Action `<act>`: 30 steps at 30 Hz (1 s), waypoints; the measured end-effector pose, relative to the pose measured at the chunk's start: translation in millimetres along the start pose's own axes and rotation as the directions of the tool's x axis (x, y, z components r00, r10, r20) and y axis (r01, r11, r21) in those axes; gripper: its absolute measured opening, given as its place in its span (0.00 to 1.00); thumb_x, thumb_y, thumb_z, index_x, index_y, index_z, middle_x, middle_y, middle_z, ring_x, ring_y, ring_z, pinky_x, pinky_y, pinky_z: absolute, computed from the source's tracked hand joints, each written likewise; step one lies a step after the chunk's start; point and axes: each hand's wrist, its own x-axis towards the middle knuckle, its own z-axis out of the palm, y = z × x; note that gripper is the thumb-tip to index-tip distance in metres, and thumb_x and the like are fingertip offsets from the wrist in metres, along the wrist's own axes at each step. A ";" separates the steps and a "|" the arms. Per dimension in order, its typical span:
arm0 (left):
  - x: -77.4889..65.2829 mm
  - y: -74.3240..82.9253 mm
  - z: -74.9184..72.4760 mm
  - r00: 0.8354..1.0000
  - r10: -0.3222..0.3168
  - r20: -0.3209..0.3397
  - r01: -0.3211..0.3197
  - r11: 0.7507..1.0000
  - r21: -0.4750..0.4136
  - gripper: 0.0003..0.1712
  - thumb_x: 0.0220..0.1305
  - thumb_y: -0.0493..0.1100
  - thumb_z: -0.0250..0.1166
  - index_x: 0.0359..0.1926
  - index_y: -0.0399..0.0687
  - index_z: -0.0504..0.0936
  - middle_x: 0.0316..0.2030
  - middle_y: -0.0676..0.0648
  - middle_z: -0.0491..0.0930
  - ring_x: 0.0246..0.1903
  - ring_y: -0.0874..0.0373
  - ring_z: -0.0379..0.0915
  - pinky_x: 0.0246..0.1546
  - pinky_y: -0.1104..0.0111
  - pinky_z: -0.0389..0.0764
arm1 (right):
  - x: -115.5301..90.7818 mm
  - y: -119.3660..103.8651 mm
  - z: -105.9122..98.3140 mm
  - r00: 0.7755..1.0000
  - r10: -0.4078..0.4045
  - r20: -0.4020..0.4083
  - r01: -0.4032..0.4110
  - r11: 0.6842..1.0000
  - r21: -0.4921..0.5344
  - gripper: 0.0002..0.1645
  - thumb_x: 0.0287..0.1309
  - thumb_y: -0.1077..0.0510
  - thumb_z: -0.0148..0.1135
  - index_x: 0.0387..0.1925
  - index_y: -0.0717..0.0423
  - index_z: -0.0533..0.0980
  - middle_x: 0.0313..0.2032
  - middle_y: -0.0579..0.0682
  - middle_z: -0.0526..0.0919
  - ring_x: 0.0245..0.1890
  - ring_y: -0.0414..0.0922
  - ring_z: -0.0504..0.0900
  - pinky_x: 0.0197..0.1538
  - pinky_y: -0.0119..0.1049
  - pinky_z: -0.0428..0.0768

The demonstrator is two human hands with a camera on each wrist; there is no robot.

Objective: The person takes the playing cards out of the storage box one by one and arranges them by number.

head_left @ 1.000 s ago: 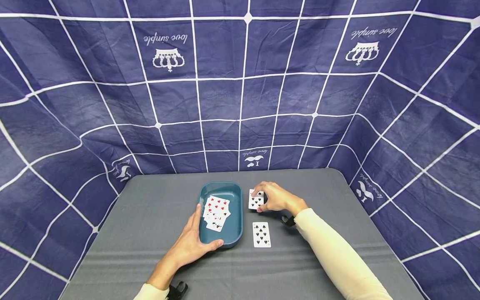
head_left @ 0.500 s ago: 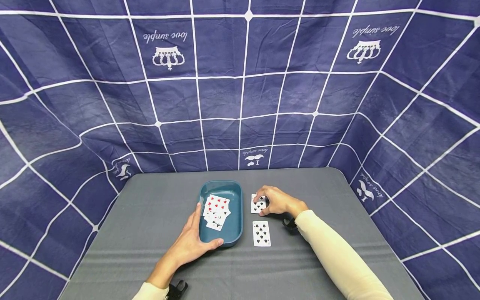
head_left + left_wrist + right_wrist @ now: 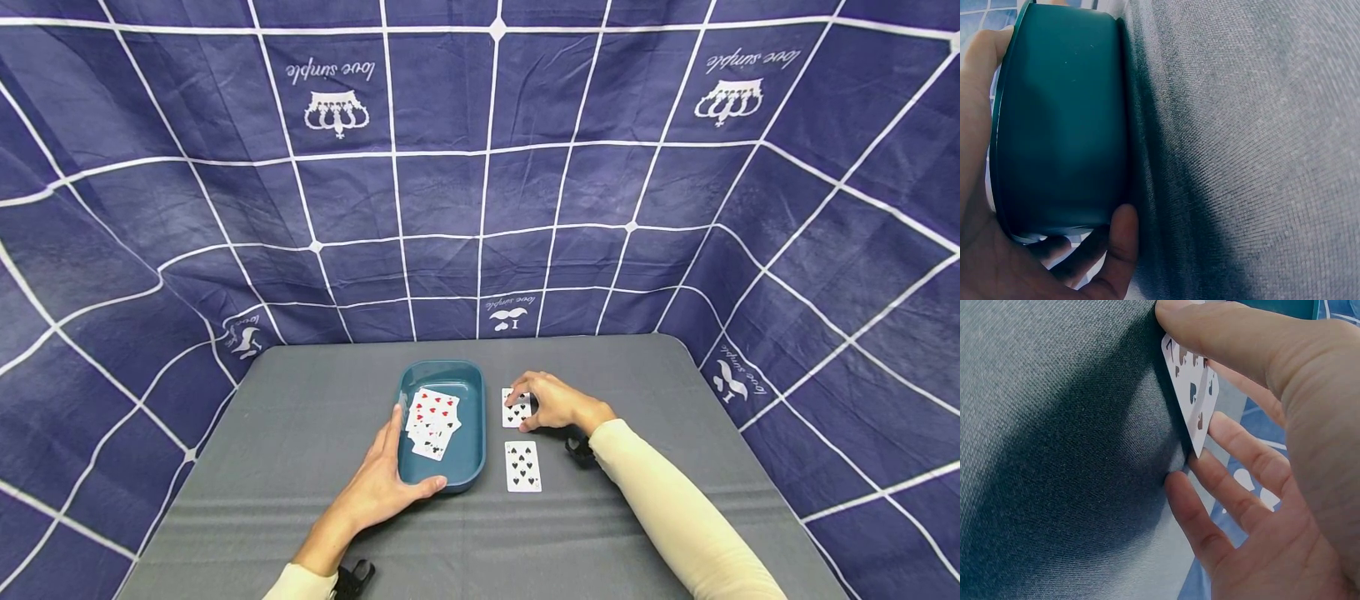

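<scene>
My left hand [image 3: 388, 479] holds the corner of a teal tray [image 3: 480, 454], fingers along its left side and thumb at its near edge. The left wrist view shows the tray's outer wall [image 3: 1063, 119] between thumb and fingers. Inside the tray overlap several playing cards [image 3: 436, 406], a hearts card on top. To the right of it, my right hand [image 3: 553, 402] holds a seven of spades [image 3: 516, 415] by its edges at the table surface, thumb at one end of the seven [image 3: 1192, 394] and fingers at the other. A second spades card [image 3: 522, 467] lies face up nearer.
A grey cloth covers the table [image 3: 600, 533]. Behind and at both sides hangs a blue curtain [image 3: 442, 200] with white grid lines. Black straps [image 3: 352, 577] show at the wrists.
My right hand has drawn the seven of spades slightly toward the near spades card, then stays still over the last half second. My left hand stays on the tray.
</scene>
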 end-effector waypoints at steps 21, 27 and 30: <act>-2.5 2.6 -2.7 1.000 0.011 -0.001 -0.011 1.000 -0.002 0.90 0.57 0.76 0.86 0.98 0.48 0.37 0.92 0.32 0.55 0.89 0.30 0.61 0.84 0.33 0.72 | 1.8 1.8 1.3 0.999 0.026 0.030 -0.027 1.000 0.011 0.28 0.59 0.54 0.91 0.62 0.45 0.93 0.76 0.57 0.84 0.77 0.65 0.80 0.83 0.63 0.75; -2.2 2.1 -2.5 1.000 0.008 -0.001 -0.008 1.000 -0.006 0.90 0.56 0.75 0.87 0.98 0.48 0.37 0.92 0.32 0.55 0.89 0.30 0.61 0.84 0.33 0.72 | 1.0 0.5 -0.2 0.999 0.028 0.033 -0.028 1.000 0.013 0.29 0.59 0.54 0.91 0.62 0.45 0.92 0.77 0.58 0.83 0.77 0.66 0.79 0.84 0.63 0.75; -1.8 2.0 -2.4 1.000 0.010 -0.003 -0.010 1.000 -0.010 0.90 0.56 0.75 0.87 0.98 0.47 0.37 0.92 0.32 0.55 0.89 0.30 0.61 0.84 0.33 0.72 | 1.2 -0.1 -1.0 0.999 0.025 0.034 -0.025 1.000 0.015 0.31 0.60 0.54 0.91 0.64 0.46 0.91 0.78 0.59 0.82 0.78 0.66 0.79 0.84 0.64 0.75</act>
